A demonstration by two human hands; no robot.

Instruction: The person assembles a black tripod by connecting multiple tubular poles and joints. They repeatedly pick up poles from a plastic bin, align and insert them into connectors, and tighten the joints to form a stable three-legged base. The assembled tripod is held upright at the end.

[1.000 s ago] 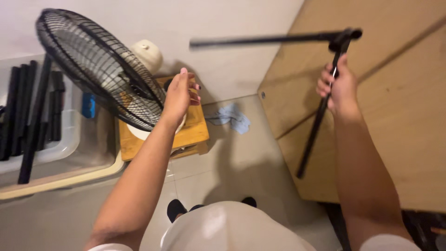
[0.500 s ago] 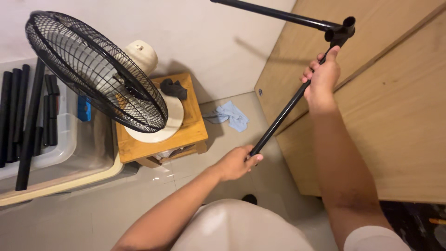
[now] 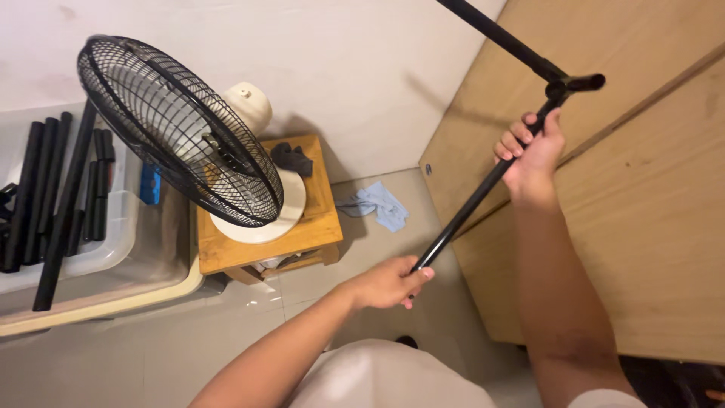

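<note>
Left hand [image 3: 389,281] closed round lower end of black jointed pole [image 3: 483,185]; right hand [image 3: 532,155] grips it below joint. Black-caged fan [image 3: 177,132] on wooden stool [image 3: 317,227], left.

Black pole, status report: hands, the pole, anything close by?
Left hand grips the black pole at its lower end; right hand grips below the joint. Pole tilted, off the floor. Fan on wooden stool stands apart, left.

A plain white wall [image 3: 340,68] fills twelve o'clock. Pale glossy floor tiles [image 3: 151,355] spread toward seven o'clock. A small wooden stool [image 3: 264,238] stands near centre, bearing a black-caged fan [image 3: 174,128]. Large wooden boards [image 3: 649,227] lean at three o'clock. A blue cloth [image 3: 381,204] lies on the floor.
</note>
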